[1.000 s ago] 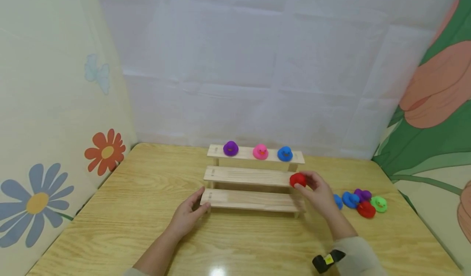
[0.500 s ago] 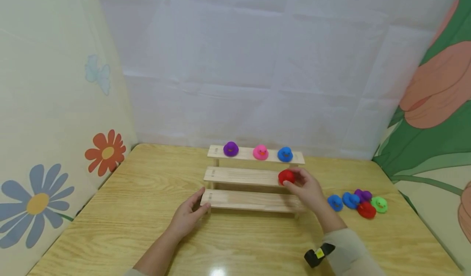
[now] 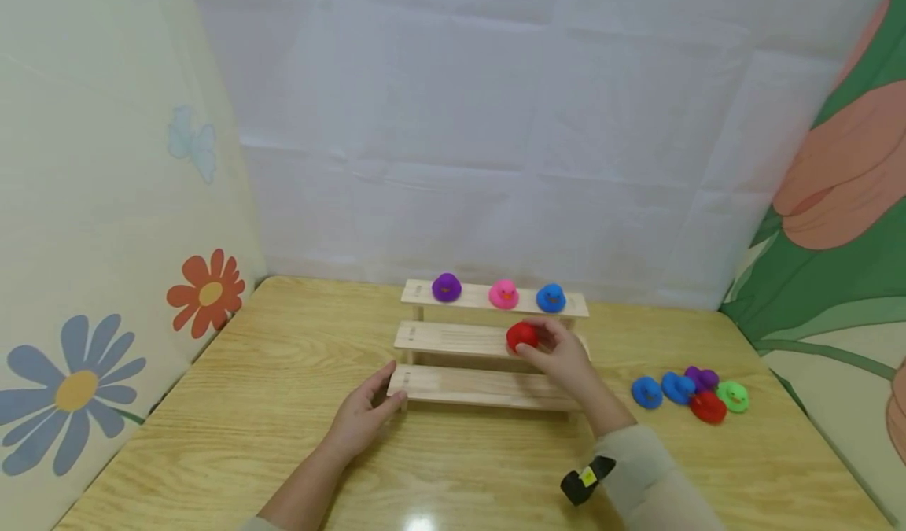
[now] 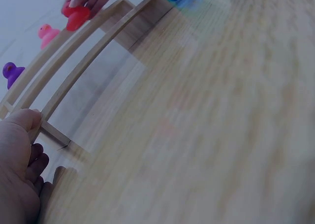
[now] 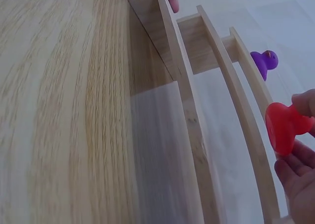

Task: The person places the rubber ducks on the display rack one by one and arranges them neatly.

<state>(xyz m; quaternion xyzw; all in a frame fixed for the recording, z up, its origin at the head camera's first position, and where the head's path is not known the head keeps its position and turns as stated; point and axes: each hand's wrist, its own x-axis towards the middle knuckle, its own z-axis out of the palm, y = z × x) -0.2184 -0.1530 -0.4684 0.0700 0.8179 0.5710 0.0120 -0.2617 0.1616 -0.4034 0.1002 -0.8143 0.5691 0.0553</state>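
Left hand (image 3: 359, 419) grips the near left corner of a wooden rack (image 3: 474, 384); beyond, the right hand (image 3: 564, 356) pinches a red duck (image 3: 520, 336) at the middle shelf (image 3: 453, 338), contact unclear. Placing seems in hand, calling next for level seating, then release. Three ducks (image 3: 504, 296) line the far shelf (image 3: 475, 297).

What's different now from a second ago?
The right hand, still holding the red duck, has moved leftward along the middle board, from near its right end toward its centre. The left hand stays at the left end of the rack; the purple duck, pink duck and blue duck on top stayed put.
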